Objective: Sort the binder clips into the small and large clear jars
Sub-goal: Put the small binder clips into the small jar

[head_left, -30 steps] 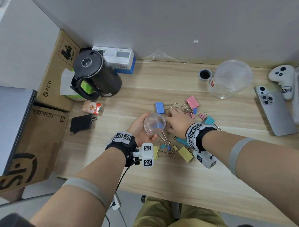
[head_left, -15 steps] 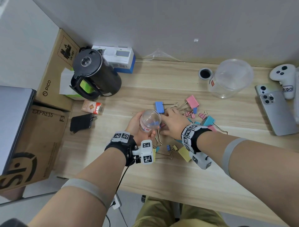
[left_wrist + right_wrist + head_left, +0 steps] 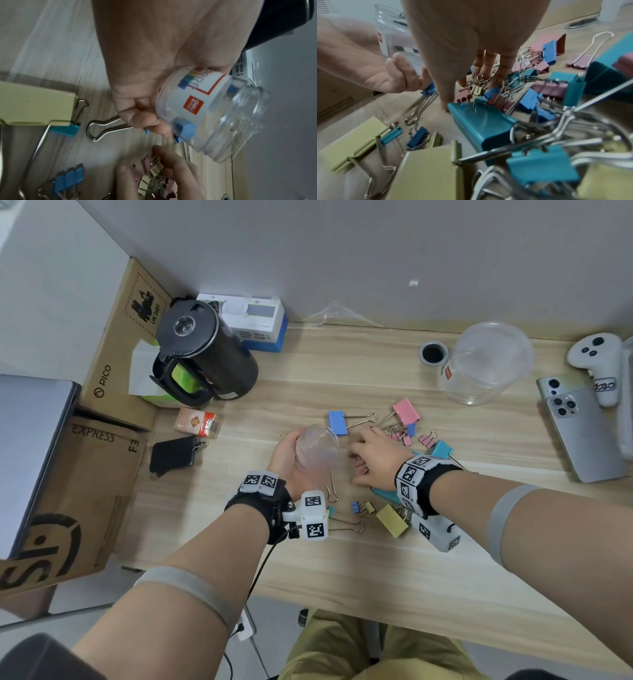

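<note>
My left hand (image 3: 286, 455) grips the small clear jar (image 3: 317, 450), tilted above the table with its mouth away from me. A small blue clip (image 3: 184, 127) lies inside the small jar (image 3: 214, 115). Just right of it, my right hand (image 3: 370, 460) reaches down into the pile, its fingers (image 3: 164, 159) and thumb pinching a bunch of small pink and yellow clips (image 3: 152, 174). Large clips lie around: blue (image 3: 337, 422), pink (image 3: 406, 409), yellow (image 3: 392, 520), teal (image 3: 479, 121). The large clear jar (image 3: 486, 364) stands at the back right.
A black kettle (image 3: 205, 354) and cardboard boxes (image 3: 116, 364) fill the left. A black lid (image 3: 432, 353) sits beside the large jar. A phone (image 3: 582, 433) and white controller (image 3: 597, 364) lie at the right edge. A cigarette pack (image 3: 195, 422) and black pouch (image 3: 173, 455) lie left of my hands.
My right hand has left the jar's mouth and dropped to the clips on the table. My left hand has shifted the jar slightly left and tilted it.
</note>
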A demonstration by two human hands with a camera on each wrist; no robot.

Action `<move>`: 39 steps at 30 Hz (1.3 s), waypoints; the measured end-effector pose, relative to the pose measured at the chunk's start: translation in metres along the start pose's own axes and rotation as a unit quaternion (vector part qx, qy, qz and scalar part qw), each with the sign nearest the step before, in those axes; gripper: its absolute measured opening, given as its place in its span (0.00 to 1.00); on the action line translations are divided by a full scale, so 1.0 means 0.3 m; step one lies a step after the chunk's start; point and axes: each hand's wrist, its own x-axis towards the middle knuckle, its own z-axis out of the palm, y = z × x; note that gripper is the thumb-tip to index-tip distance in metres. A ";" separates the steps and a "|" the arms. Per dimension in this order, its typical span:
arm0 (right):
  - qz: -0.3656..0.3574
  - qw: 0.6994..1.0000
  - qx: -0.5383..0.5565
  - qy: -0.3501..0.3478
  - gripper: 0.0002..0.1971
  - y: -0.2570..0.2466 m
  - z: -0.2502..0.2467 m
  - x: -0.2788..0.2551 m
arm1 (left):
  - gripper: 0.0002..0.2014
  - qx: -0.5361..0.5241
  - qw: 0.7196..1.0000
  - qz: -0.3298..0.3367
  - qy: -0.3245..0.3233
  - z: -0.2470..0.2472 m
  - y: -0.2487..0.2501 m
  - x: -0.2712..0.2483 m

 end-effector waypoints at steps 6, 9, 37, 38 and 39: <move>0.017 1.000 0.020 0.002 0.09 0.003 -0.004 -0.008 | 0.30 -0.021 1.000 0.017 0.007 -0.005 -0.003 -0.013; 0.037 0.999 0.036 0.001 0.10 0.004 0.011 0.002 | 0.29 -0.027 0.999 0.020 0.005 -0.002 -0.003 -0.017; 0.095 0.902 0.404 0.119 0.05 -0.120 -0.304 -0.033 | 0.24 -0.089 0.995 0.034 -0.026 0.172 0.037 -0.064; 0.087 0.903 0.408 0.098 0.07 -0.117 -0.302 -0.031 | 0.23 -0.080 0.996 0.035 -0.019 0.165 0.035 -0.062; 0.079 0.905 0.410 0.081 0.08 -0.116 -0.303 -0.031 | 0.22 -0.068 0.997 0.038 -0.014 0.158 0.033 -0.061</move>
